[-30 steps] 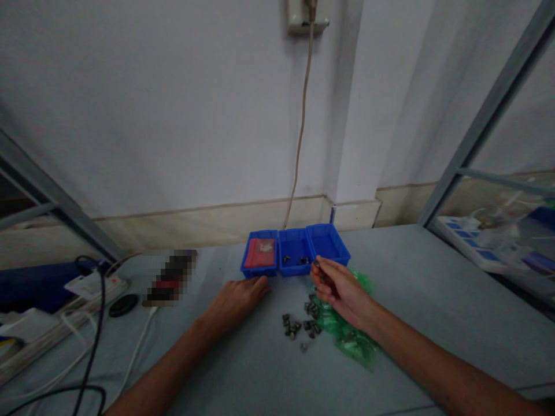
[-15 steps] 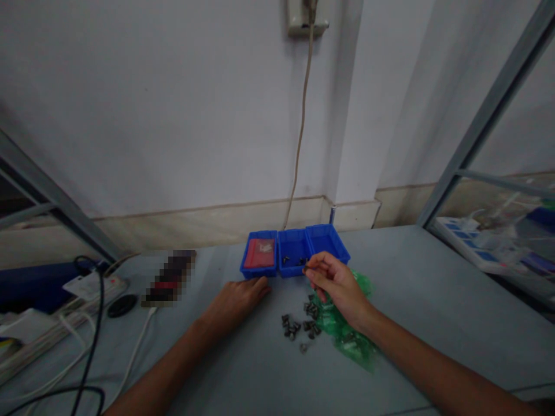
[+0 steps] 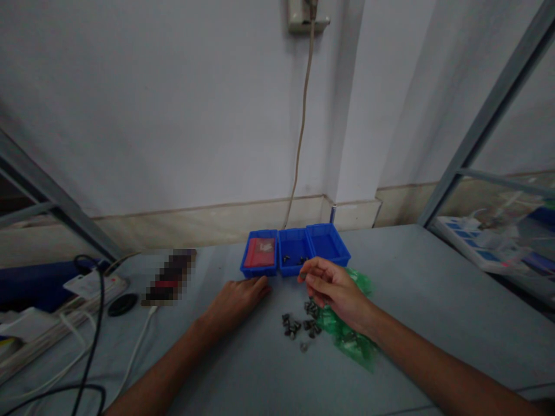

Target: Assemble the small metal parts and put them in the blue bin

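My right hand (image 3: 332,286) hovers in front of the middle blue bin (image 3: 295,242), thumb and fingers pinched on a small dark piece I cannot make out. A few dark screws lie in that bin. My left hand (image 3: 240,294) rests on the table before the left blue bin (image 3: 260,270), fingers together, with nothing visible in it. That bin holds a red packet (image 3: 255,254). Nothing shows inside the right blue bin (image 3: 328,242). Several dark screws (image 3: 290,326) lie in small piles on the table, beside a green plastic bag (image 3: 353,344) partly under my right hand.
At the left lie a pixelated phone-like object (image 3: 171,277), a black disc (image 3: 122,305), cables and a power strip (image 3: 47,341). Metal frame posts stand on both sides. A white tray (image 3: 470,242) is beyond the right post.
My right hand has moved slightly down and left, away from the bins' edge, its fingers still pinched. My left hand has not moved.
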`<state>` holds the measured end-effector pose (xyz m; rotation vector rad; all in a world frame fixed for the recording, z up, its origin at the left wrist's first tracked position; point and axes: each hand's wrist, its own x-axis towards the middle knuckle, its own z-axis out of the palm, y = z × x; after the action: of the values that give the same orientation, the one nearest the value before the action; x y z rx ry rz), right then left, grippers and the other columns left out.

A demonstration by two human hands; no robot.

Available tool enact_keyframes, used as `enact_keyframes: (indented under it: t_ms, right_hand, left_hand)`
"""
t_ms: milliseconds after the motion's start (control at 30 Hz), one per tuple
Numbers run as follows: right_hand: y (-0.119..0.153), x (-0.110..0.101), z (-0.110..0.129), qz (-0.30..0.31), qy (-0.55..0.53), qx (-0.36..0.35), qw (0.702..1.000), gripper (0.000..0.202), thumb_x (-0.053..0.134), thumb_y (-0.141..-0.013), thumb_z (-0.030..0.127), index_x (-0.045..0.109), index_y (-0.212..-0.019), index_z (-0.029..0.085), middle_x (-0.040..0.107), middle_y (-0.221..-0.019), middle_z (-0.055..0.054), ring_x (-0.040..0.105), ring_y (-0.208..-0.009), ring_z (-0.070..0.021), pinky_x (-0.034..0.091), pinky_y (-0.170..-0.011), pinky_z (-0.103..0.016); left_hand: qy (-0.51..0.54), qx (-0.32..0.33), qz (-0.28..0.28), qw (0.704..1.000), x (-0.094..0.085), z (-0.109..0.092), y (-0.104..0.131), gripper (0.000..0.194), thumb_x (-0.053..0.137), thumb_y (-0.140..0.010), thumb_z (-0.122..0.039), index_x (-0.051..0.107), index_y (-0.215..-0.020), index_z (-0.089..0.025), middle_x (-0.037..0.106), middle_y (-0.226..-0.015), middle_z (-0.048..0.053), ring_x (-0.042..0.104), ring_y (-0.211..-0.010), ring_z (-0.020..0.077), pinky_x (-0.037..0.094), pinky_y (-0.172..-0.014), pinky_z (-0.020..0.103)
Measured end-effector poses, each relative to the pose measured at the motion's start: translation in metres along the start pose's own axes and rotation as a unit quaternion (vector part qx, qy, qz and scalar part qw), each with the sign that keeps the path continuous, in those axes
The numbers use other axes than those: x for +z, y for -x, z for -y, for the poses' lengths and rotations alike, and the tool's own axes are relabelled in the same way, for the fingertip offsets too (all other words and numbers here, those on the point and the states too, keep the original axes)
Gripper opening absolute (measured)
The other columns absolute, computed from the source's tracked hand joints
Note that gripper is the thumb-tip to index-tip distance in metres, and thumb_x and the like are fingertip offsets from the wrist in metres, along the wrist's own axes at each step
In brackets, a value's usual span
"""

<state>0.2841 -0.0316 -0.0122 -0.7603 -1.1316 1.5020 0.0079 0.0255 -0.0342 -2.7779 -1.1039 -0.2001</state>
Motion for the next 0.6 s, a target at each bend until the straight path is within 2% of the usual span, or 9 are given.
enact_keyframes:
  t_ms: [233, 600]
  right_hand:
    - [0.0034, 0.0010, 0.0035, 0.034, -0.047, 0.011, 0.998, 0.022, 0.083, -0.092, 0.040, 0.075, -0.103, 0.022, 0.069, -0.089, -0.001, 0.043, -0.051, -0.0047, 0.027, -0.043, -0.018]
    - [0.0043, 0.0001, 0.0024, 0.033, -0.039, 0.017, 0.999, 0.026, 0.082, -0.093, 0.045, 0.075, -0.101, 0.021, 0.065, -0.081, 0.000, 0.040, -0.049, -0.0049, 0.025, -0.044, -0.020]
  left_hand:
    - [-0.006, -0.006, 0.019, 1.000, -0.0030, -0.0017, -0.0005, 0.027, 0.041, -0.115, -0.037, 0.060, -0.107, -0.020, 0.078, -0.092, 0.007, 0.076, -0.077, 0.0223, 0.050, -0.063, 0.027]
    - [-0.001, -0.008, 0.006, 1.000, -0.0024, -0.0009, -0.0004, 0.027, 0.042, -0.114, -0.035, 0.062, -0.107, -0.020, 0.077, -0.090, 0.007, 0.075, -0.075, 0.0215, 0.050, -0.062, 0.026]
